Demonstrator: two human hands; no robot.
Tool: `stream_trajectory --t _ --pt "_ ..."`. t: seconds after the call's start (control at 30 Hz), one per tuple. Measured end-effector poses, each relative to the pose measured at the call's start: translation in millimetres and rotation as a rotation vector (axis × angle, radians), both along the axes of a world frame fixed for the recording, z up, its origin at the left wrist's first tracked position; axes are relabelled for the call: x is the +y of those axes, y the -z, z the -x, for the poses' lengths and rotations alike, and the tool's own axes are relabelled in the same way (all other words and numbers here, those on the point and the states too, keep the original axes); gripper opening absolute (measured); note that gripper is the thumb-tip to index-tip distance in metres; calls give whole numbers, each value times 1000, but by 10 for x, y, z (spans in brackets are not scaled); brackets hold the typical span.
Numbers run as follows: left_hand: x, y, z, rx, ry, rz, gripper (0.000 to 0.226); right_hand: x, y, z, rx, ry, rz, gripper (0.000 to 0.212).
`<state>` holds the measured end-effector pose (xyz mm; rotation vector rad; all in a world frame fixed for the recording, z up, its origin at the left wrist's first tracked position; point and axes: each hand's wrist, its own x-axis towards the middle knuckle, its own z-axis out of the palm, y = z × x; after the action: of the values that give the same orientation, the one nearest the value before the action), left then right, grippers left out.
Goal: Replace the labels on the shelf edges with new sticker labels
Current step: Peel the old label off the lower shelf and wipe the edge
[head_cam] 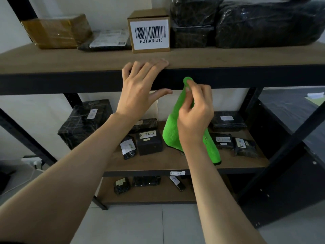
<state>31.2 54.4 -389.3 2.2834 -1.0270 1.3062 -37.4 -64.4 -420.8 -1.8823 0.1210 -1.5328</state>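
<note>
My left hand [140, 85] lies flat over the dark front edge of the upper shelf [246, 76], fingers straight on the wooden top and thumb spread below the rail. My right hand [195, 110] pinches a bright green cloth [171, 131] and holds its bunched tip against that shelf edge, just right of the left hand; the cloth's tail hangs down. No label shows on the visible stretch of the upper edge. A small white label [177, 173] sits on the edge of the middle shelf.
On the upper shelf stand a brown parcel [56, 32], a barcode box marked PUTIAN-U18 [149, 32] and black wrapped bundles [263, 25]. The middle shelf holds several black parcels, one marked RETURN [148, 141]. Dark diagonal braces run at both sides.
</note>
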Motion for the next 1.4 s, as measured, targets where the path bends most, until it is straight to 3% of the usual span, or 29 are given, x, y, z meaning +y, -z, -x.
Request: stream_trajectory --t 0.23,0.4,0.83,1.03,1.23,1.4 --pt "-1 -17 28 28 -10 -6 60 -21 -25 47 113 -33 121 26" --pt "-10 -24 55 46 -13 2 60 -215 -10 202 53 -17 22 23" --pt "-19 -19 27 13 6 19 59 6 156 55 138 -81 82 22" --pt "-9 7 -15 -18 5 31 59 -133 202 218 71 4 -123 13" --pt "22 -2 -35 -4 22 -11 61 -57 -67 14 50 -109 13 11" --pt "55 -4 -78 -5 53 -24 60 -82 -48 -72 28 -71 140 6"
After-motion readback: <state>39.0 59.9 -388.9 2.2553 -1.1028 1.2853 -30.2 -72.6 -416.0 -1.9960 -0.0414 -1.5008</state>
